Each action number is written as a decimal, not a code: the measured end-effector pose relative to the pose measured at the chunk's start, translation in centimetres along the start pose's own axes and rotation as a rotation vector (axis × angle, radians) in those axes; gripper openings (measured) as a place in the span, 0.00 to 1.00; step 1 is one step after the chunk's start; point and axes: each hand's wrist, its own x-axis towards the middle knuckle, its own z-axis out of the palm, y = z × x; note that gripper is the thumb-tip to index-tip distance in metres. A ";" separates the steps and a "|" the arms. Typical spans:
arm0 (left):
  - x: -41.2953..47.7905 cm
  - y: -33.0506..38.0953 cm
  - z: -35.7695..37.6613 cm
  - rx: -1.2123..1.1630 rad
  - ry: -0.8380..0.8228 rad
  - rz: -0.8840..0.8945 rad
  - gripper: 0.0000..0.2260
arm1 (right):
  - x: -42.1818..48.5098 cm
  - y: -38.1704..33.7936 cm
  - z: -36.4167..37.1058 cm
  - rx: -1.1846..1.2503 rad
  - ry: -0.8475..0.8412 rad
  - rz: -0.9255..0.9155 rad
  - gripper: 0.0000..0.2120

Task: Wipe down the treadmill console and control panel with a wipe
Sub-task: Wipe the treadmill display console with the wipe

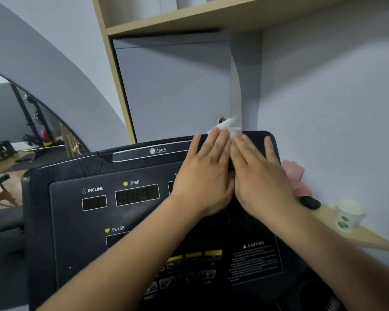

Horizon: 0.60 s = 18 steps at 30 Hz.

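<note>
The black treadmill console [76, 167] fills the lower view, with its control panel [72, 221] showing INCLINE, TIME and PULSE displays and yellow and grey buttons lower down. My left hand [204, 176] and my right hand [258, 178] lie side by side, fingers straight, flat on the console's upper right part. A white wipe [228, 126] sticks out from under the fingertips of both hands at the console's top edge. Most of the wipe is hidden beneath the hands.
A pink object [295, 173], a black oval object [310, 202] and a white paper cup [348, 215] sit on a wooden ledge [368, 239] right of the console. A wooden shelf [189, 23] hangs above. A mirror [20, 131] at left reflects gym gear.
</note>
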 end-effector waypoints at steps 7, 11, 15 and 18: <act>-0.8 1.9 1.2 -0.061 -0.003 0.131 0.33 | -3.6 1.1 -0.1 0.015 0.005 0.014 0.28; 0.4 2.4 2.1 -0.083 0.028 0.202 0.30 | -2.8 3.1 -1.4 0.165 0.146 0.075 0.27; 2.0 2.8 1.6 -0.084 0.080 0.242 0.26 | -1.7 3.9 -0.3 0.263 0.100 0.021 0.30; 0.3 3.5 2.3 -0.070 0.092 0.240 0.27 | -4.1 3.8 0.9 0.305 0.084 0.015 0.32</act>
